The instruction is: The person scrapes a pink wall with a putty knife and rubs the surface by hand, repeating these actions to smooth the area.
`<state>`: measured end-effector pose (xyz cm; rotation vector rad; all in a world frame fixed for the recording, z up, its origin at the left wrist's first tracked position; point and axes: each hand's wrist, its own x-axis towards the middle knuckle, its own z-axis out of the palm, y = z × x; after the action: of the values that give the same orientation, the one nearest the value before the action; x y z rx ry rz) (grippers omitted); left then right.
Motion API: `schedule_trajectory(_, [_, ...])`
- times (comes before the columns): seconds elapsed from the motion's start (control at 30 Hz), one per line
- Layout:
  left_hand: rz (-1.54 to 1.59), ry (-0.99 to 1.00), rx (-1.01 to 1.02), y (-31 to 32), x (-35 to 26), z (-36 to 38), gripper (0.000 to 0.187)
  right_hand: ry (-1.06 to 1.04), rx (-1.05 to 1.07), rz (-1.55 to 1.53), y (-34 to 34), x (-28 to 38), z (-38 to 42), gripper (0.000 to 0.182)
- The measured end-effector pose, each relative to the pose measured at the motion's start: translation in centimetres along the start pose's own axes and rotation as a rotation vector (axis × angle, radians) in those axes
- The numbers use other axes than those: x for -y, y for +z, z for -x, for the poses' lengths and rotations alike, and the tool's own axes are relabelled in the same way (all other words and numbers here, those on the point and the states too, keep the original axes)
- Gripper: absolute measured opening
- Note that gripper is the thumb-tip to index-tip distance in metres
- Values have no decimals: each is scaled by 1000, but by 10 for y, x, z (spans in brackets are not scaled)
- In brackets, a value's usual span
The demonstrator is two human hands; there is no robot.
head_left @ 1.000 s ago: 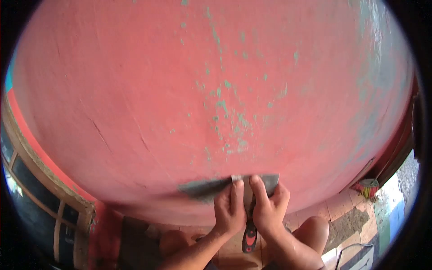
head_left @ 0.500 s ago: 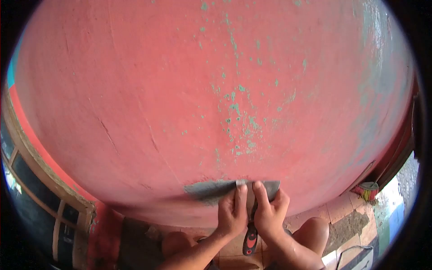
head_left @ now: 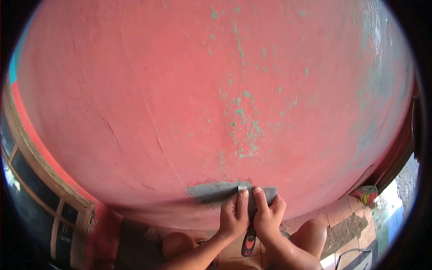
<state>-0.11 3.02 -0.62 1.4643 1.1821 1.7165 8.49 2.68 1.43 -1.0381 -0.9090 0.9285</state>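
A scraper with a wide metal blade (head_left: 268, 193) and a black-and-red handle (head_left: 248, 243) is held low against a red painted wall (head_left: 180, 90). My left hand (head_left: 234, 213) grips the blade's left side, thumb pointing up along its face. My right hand (head_left: 269, 216) closes around the right side, its thumb also pressed on the metal. The handle hangs down between the two wrists. Left of the blade, a grey patch (head_left: 209, 191) shows where the red paint is gone, with a ragged upper edge. The fingers behind the blade are hidden.
Green specks (head_left: 243, 126) and cracks mark the wall above. A framed glass window or door (head_left: 36, 180) stands at left. At right, a broom (head_left: 368, 192) with coloured bristles rests by the wall's end. Tiled floor (head_left: 342, 211) lies below, with my bent knees (head_left: 310, 236) near it.
The blade has slid slightly downward on the wall, and a strip of grey now shows above its upper left edge. Both hands keep their hold. The view has shifted a little.
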Motion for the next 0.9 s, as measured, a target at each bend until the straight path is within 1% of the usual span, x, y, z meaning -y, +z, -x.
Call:
schedule_trajectory(0.07, [42,-135,37,-5,-18,-7,36,29,46,-66,5,21,-9,21])
schedule_trajectory(0.1, [43,-130,47,-6,-23,-12,35,53,69,-96,5,27,-9,21])
schedule_trajectory(0.13, [19,-118,42,-5,-20,-6,36,49,56,-69,1,19,-6,21])
schedule_trajectory(0.17, [-1,-86,39,-2,-15,-4,38,27,45,-50,-3,7,-5,22])
schedule_trajectory(0.23, [-22,-28,43,2,-16,-4,40,-12,4,-48,-1,6,-1,23])
schedule_trajectory(0.3, [9,-79,69,-3,-22,-8,35,41,50,-90,0,19,-5,23])
schedule_trajectory(0.37, [43,-154,80,-6,-16,-8,34,147,87,-87,-2,29,-9,22])
schedule_trajectory(0.47, [36,-124,43,1,-4,4,34,19,28,-41,-6,7,-2,22])
schedule_trajectory(0.5, [66,-41,-12,9,-8,1,35,2,1,-42,-4,8,0,22])
schedule_trajectory(0.6, [96,-64,27,3,-21,-12,34,-39,21,-58,3,21,-10,23])
schedule_trajectory(0.63, [61,-37,56,-2,-28,-19,34,-71,41,-30,4,33,-13,23])
schedule_trajectory(0.7, [26,-73,65,-3,-18,-9,34,-64,25,0,-2,20,-8,23])
schedule_trajectory(0.77, [12,-13,45,2,-10,-5,36,-82,-19,-22,-1,11,-3,23])
schedule_trajectory(0.87, [142,-137,23,2,-23,-10,36,-31,7,-51,5,20,-7,23])
schedule_trajectory(0.9, [77,-92,18,-3,-26,-13,36,-39,49,-20,7,32,-10,22])
